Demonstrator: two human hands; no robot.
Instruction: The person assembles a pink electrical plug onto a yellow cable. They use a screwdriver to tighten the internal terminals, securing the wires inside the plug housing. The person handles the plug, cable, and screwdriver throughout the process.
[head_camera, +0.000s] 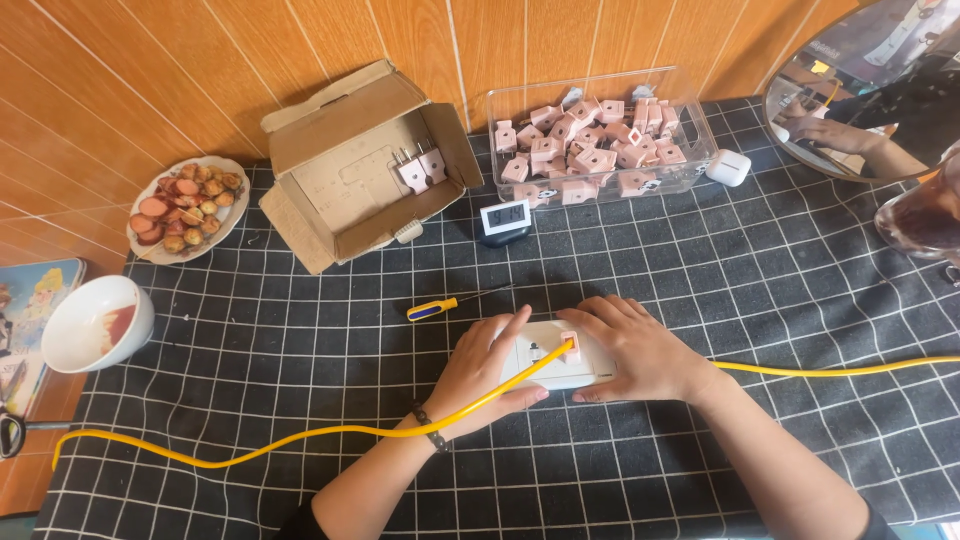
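A white power strip (556, 372) lies on the black checked tablecloth (760, 270), near the front middle. My left hand (480, 372) rests on its left end, fingers stretched over the top. My right hand (640, 350) holds its right end, with the fingertips at a small pink plug (569, 343) on top of the strip. A yellow cable (300, 437) runs from that plug across my left hand and curves off to the left. Another length of yellow cable (850, 370) leaves to the right behind my right wrist.
A yellow-and-blue screwdriver (432, 309) lies just behind my hands. Further back stand an open cardboard box (350, 170) holding pink plugs, a clear tub (600, 140) of pink plugs, a small digital clock (505, 220) and a white case (728, 167). A plate of food (187, 205) and a white bowl (95, 322) sit left.
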